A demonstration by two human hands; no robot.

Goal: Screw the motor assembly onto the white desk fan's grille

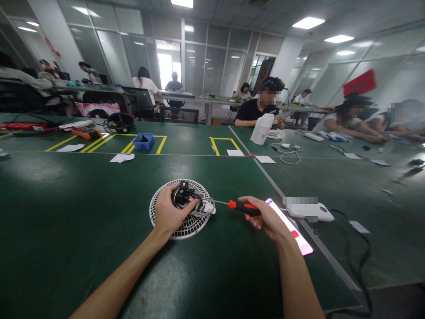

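A white round fan grille [186,228] lies flat on the green table [83,208]. On it sits a black motor part with wires [191,197]. My left hand [171,212] is closed around that motor part and rests on the grille. A screwdriver with a red and black handle [244,207] is gripped in my right hand [267,217]. Its thin shaft points left, with the tip at the motor part's white piece [208,206].
A lit phone [299,237] lies under my right wrist. Beside it is a white device [312,212] with a black cable. Further back are a blue bin [143,141], paper slips, a white bottle [262,128] and coiled cable. Several people sit at the far tables.
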